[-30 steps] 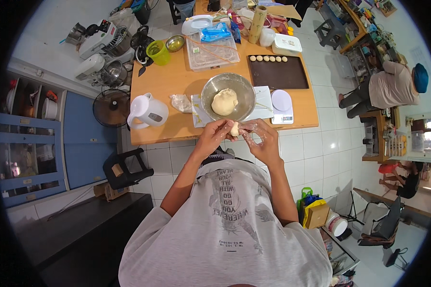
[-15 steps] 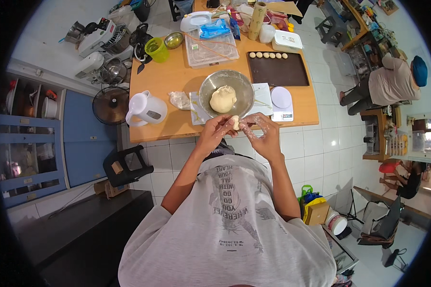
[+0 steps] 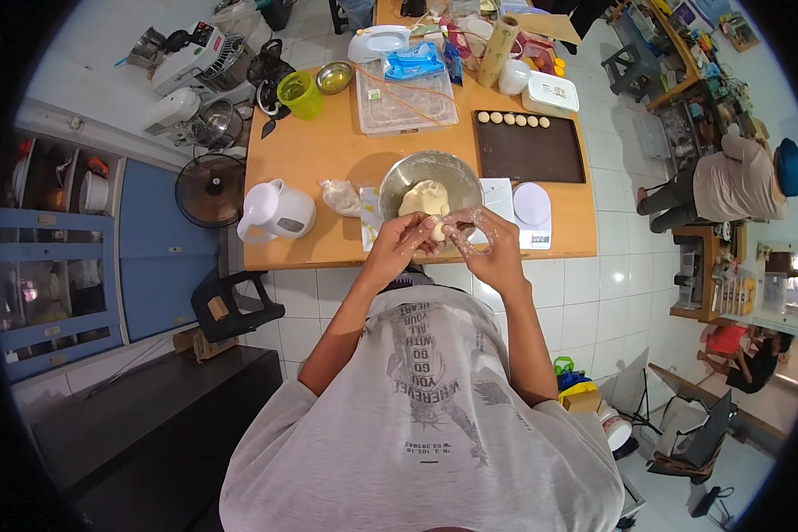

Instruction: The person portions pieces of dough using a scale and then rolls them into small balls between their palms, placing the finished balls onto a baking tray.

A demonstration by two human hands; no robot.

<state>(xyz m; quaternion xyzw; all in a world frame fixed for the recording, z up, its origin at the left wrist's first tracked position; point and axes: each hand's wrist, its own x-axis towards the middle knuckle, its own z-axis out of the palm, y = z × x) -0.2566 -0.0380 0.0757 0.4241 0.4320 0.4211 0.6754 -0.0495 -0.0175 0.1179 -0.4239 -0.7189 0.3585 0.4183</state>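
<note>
Between the fingertips of my two hands sits a small piece of pale dough (image 3: 438,232), just in front of the bowl's near rim. My left hand (image 3: 401,241) pinches it from the left. From the right, the floury fingers of my right hand (image 3: 486,241) close on it too. Behind them a steel mixing bowl (image 3: 463,174) holds a large lump of dough (image 3: 424,199), its near part covered by my hands. To the far right, several small dough balls (image 3: 520,120) line the back edge of a dark baking tray (image 3: 530,158).
A white kitchen scale (image 3: 532,208) lies right of the bowl. On the left stand a white electric kettle (image 3: 279,211) and a crumpled plastic bag (image 3: 340,197). Farther back are a clear lidded box (image 3: 403,105), a green jug (image 3: 301,93) and a white tub (image 3: 550,93). Another person (image 3: 743,177) stands at right.
The view has shifted, so the table and its things sit lower and farther right. Both hands still pinch the dough piece and now overlap the bowl's near edge more.
</note>
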